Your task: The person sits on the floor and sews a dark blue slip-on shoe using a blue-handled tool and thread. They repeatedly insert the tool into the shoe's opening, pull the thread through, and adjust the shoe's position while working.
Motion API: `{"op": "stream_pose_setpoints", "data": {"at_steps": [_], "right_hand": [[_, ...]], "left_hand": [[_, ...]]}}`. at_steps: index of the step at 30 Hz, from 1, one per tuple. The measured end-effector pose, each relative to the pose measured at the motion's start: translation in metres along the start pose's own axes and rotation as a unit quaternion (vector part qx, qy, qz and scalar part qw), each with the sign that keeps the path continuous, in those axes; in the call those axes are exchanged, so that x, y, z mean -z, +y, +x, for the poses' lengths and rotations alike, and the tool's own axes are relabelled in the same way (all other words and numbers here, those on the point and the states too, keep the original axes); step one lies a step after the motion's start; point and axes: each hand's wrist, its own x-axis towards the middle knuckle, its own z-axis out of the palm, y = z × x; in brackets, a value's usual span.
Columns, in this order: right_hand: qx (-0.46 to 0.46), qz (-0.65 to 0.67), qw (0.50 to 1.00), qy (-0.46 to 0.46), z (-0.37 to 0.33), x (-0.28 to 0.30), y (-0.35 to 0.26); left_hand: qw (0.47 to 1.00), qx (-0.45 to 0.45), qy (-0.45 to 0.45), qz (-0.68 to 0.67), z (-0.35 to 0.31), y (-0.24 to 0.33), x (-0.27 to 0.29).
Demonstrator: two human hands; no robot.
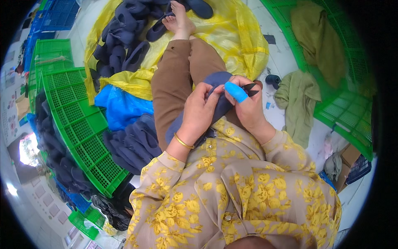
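Observation:
A dark blue cloth slipper (218, 79) lies across my lap, gripped from both sides. My left hand (199, 108) is closed on its edge, thumb and fingers pinched together near the middle. Close beside it, my right hand (249, 111) meets the same edge, with a blue cover (236, 92) over one digit. Black pointed thread snips (251, 92) stick out from the curled fingers of that hand. Their handle is mostly hidden in the palm. What exactly is pinched between the fingertips is too small to make out.
Several dark blue slippers (120, 35) are heaped on a yellow plastic sheet (244, 37) around my bare feet. More slippers (132, 143) are stacked at my left, by a green crate (89, 135). Another green crate (331, 108) stands right, near an olive cloth (299, 99) and a dark spool (272, 79).

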Motion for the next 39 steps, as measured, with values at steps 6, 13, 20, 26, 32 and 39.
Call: {"op": "stream_pose_setpoints", "data": {"at_steps": [6,13,20,26,32,39], "right_hand": [[-0.184,0.292,0.937,0.049,0.007,-0.009,-0.001],[-0.178,0.307,0.935,0.001,0.002,-0.007,-0.008],[0.211,-0.315,0.922,-0.078,-0.020,0.003,-0.015],[0.199,-0.402,0.872,-0.195,-0.054,0.003,-0.023],[0.214,-0.434,0.848,-0.216,-0.061,-0.002,-0.011],[0.178,-0.457,0.847,-0.206,-0.068,0.006,-0.015]], "left_hand": [[0.996,-0.063,0.051,0.036,-0.010,-0.012,-0.011],[0.988,0.090,0.013,-0.122,-0.011,-0.006,-0.002],[0.976,-0.135,0.150,0.082,-0.007,-0.013,-0.009],[0.986,0.061,0.017,-0.155,-0.009,-0.006,0.002],[0.995,0.013,-0.082,-0.060,-0.012,-0.003,0.021],[0.981,-0.144,-0.051,0.122,-0.011,0.005,0.020]]}}
